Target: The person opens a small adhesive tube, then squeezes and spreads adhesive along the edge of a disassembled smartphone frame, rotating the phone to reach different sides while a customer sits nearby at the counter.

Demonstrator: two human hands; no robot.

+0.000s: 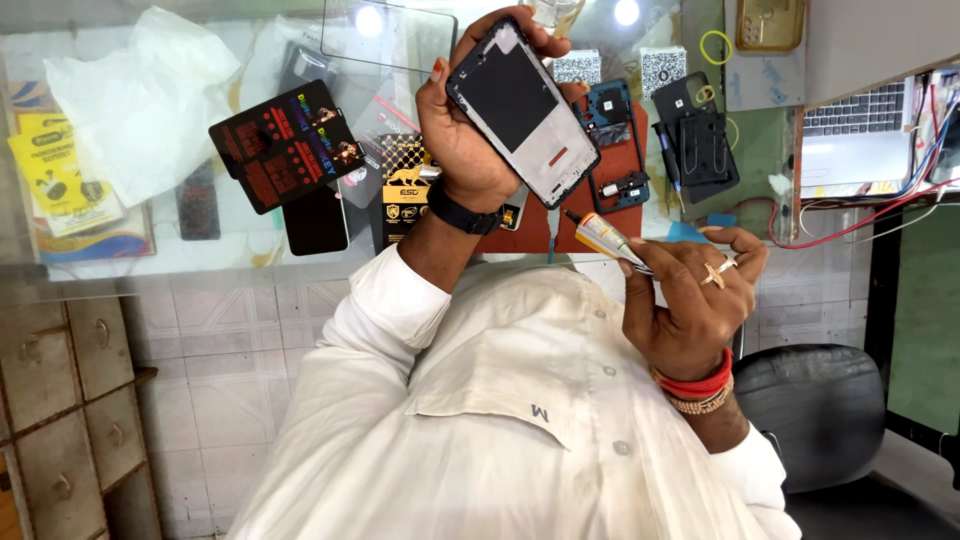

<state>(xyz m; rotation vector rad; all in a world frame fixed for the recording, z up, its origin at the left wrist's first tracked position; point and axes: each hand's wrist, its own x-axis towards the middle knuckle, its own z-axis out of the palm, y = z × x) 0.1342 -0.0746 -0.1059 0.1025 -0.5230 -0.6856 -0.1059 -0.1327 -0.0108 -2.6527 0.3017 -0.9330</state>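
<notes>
My left hand point(465, 140), with a black watch on its wrist, is raised over the counter and grips a phone middle frame point(520, 105). The frame is black with a pale rim, tilted, its flat face toward me. My right hand point(690, 300), with a ring and red and beaded bracelets, sits lower, near my white shirt. It pinches a small glue tube point(603, 236) whose thin nozzle points up-left. The nozzle tip sits just below the frame's lower corner, a little apart from it.
On the glass counter point(200, 235) lie a crumpled white bag point(140, 100), black printed packets point(285, 150), a clear screen glass point(390, 35), a blue-edged phone shell point(615, 140) and a black phone case point(697, 140). A laptop point(860, 135) with red wires is right, a black seat point(820, 410) below, wooden drawers point(60, 380) left.
</notes>
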